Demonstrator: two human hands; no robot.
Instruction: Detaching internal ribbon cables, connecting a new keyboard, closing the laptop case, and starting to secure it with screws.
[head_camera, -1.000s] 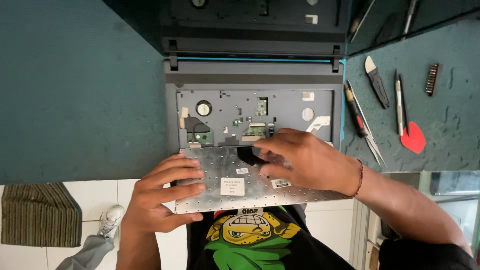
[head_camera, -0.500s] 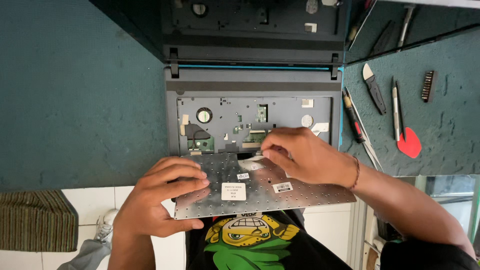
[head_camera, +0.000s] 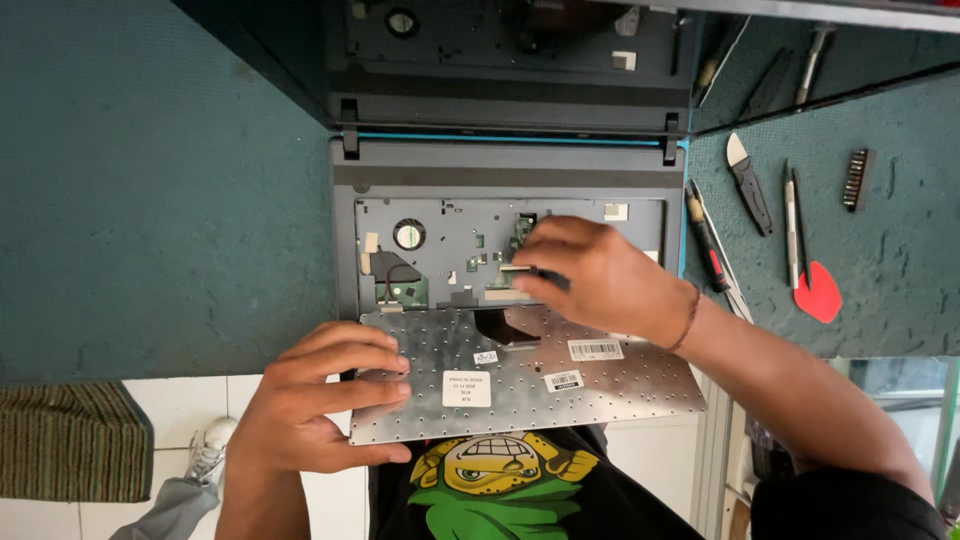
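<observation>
The left hand (head_camera: 320, 400) reaches in from the lower left, palm down, forearm rising from the bottom edge. The right hand (head_camera: 600, 280) comes in from the lower right, wrist bent, with a cord bracelet (head_camera: 688, 318) at the wrist.

A teal desk (head_camera: 150, 200) carries an open laptop (head_camera: 510, 180), its lid standing at the far side. The keyboard (head_camera: 540, 375) is lifted out and lies face down, metal back up, over the near edge of the laptop base, tilted toward the person. The bay (head_camera: 450, 250) behind it is exposed, showing a fan and circuit parts. To the right lie a red-handled screwdriver (head_camera: 708, 245), a knife (head_camera: 748, 180), a pen-like tool (head_camera: 790, 225), a red pick (head_camera: 820, 295) and a bit strip (head_camera: 858, 180). White floor tiles and a striped mat (head_camera: 70, 440) show below the desk.

The left fingers (head_camera: 370, 370) spread flat and clamp the left end of the keyboard, thumb under its near edge. The right fingers (head_camera: 530, 275) are pinched nearly closed over a small dark part at the connector in the bay; whether they grip it cannot be told.
</observation>
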